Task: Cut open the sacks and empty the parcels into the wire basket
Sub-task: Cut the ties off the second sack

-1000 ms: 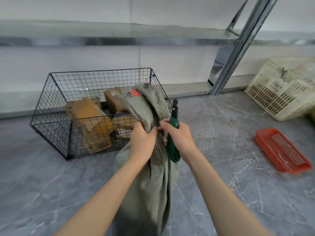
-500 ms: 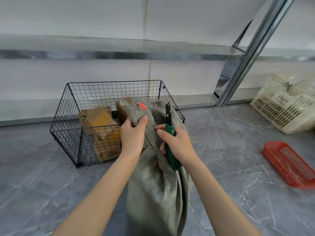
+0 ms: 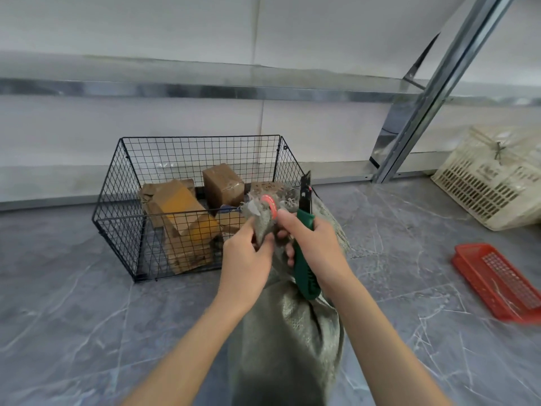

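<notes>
A grey-green woven sack (image 3: 288, 341) hangs in front of me, its bunched neck held up between both hands. My left hand (image 3: 244, 259) grips the neck just below a red tie (image 3: 270, 205). My right hand (image 3: 314, 244) holds a green-handled utility knife (image 3: 304, 259), blade pointing up, and its fingers also touch the sack. Beyond them a black wire basket (image 3: 123, 218) stands on the floor. Several brown cardboard parcels (image 3: 181, 212) lie inside it.
A red plastic tray (image 3: 497, 282) lies on the grey marble floor at the right. A cream slatted crate (image 3: 494, 177) leans behind it. A metal shelf upright (image 3: 433, 92) and a low shelf edge run along the wall.
The sack's neck has come down and been gathered tighter, the red tie now on top. Both hands have closed in on it, with the knife still upright.
</notes>
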Tool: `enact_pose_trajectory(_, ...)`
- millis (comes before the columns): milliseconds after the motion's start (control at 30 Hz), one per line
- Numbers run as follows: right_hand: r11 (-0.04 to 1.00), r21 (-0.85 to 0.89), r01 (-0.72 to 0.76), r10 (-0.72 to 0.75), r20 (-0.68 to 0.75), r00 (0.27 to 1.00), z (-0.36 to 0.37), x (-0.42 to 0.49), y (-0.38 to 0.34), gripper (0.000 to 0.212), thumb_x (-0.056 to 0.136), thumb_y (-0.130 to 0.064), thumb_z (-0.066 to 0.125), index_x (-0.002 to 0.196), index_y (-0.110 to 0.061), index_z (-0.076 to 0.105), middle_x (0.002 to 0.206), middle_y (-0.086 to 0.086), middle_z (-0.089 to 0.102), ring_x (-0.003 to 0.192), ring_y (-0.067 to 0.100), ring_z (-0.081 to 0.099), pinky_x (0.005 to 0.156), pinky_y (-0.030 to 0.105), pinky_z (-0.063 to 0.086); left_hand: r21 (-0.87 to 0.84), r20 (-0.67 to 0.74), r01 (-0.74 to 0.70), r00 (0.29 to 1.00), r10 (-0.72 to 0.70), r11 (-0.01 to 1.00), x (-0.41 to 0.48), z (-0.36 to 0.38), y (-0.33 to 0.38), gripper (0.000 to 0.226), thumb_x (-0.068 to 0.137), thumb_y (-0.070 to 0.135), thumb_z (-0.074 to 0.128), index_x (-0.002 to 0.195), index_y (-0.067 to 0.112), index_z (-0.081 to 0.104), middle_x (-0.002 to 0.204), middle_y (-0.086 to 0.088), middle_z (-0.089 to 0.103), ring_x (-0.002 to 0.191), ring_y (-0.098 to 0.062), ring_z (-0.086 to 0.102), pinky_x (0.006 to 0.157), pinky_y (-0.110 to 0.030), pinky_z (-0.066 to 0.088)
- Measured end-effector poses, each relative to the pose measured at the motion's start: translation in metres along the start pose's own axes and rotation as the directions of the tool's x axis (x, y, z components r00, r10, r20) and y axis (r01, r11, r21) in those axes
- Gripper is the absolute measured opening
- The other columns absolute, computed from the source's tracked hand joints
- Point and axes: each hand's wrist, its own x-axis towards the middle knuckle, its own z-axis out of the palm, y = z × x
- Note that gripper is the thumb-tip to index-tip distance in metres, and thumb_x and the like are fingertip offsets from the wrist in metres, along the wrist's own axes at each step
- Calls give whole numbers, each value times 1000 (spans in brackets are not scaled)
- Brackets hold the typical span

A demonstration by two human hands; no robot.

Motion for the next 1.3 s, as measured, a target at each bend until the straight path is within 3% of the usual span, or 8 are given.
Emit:
enact_pose_trajectory(267, 996, -80, 25, -23, 26, 999, -10, -8, 5, 22, 87, -16, 65, 70, -8, 54, 52, 9, 45, 40, 16, 40, 40, 22, 39, 152, 134, -69, 990, 49, 986, -6, 11, -8, 15, 85, 11, 52, 95, 16, 62, 78, 4, 65, 75, -16, 62, 69, -43, 52)
enact_pose_trajectory(467, 992, -123, 13, -10, 21, 1000, -14, -3, 12, 23, 84, -2, 59, 64, -12, 53, 50, 7, 47, 43, 18, 43, 45, 25, 41, -66, 318, 140, 941, -113, 988, -3, 3, 2, 11, 85, 7, 53, 84, 12, 62, 78, -1, 69, 76, -19, 63, 74, -37, 52)
enact_pose_trajectory(600, 985, -169, 44, -47, -13, 999, -13, -2, 14, 23, 85, -3, 59, 65, -12, 51, 50, 5, 47, 43, 18, 43, 44, 25, 41, -179, 289, 298, 927, -240, 938, 2, -3, 7, 33, 94, 37, 47, 89, 12, 67, 92, -4, 70, 88, -15, 62, 82, -28, 45)
enact_pose_trajectory(733, 969, -228, 90, -104, -46, 994, -14, 0, 16, 18, 84, -4, 60, 68, -9, 52, 49, 3, 47, 46, 18, 43, 45, 27, 42, -95, 220, 377, 911, -350, 921, 5, -5, 5, 34, 87, 58, 48, 83, 25, 52, 85, 1, 49, 79, -10, 44, 61, -19, 32)
enact_pose_trajectory(833, 961, -258, 94, -106, -34, 994, -13, 0, 17, 17, 83, -5, 62, 69, -8, 53, 47, 2, 48, 42, 14, 43, 46, 25, 41, -142, 224, 404, 902, -368, 904, 4, -5, 8, 28, 90, 34, 57, 76, 12, 67, 78, -10, 65, 72, -11, 58, 64, -23, 46)
enact_pose_trajectory(967, 967, -248, 54, -56, 1, 998, -15, -1, 17, 15, 83, -2, 62, 72, -7, 53, 46, 2, 49, 40, 16, 42, 45, 25, 41, -165, 262, 383, 905, -334, 909, 4, -6, 7, 19, 89, 13, 60, 82, 26, 73, 80, 4, 73, 81, -11, 69, 77, -33, 57)
enact_pose_trajectory(1200, 957, -286, -58, 81, 70, 994, -21, -19, 11, 20, 95, -26, 53, 79, -16, 50, 48, 1, 52, 43, 20, 47, 48, 28, 43, -178, 221, 251, 952, -210, 952, 4, -6, 4, 21, 90, 10, 58, 83, 22, 74, 78, 2, 73, 75, -10, 68, 63, -24, 56)
enact_pose_trajectory(1300, 970, -212, -118, 151, 148, 977, -22, -26, 6, 29, 97, -27, 49, 75, -10, 47, 48, 6, 48, 43, 22, 44, 49, 29, 42, -173, 188, 220, 964, -187, 960, 8, -6, 0, 20, 89, 10, 57, 79, 17, 73, 76, -4, 72, 74, -21, 68, 63, -34, 58)
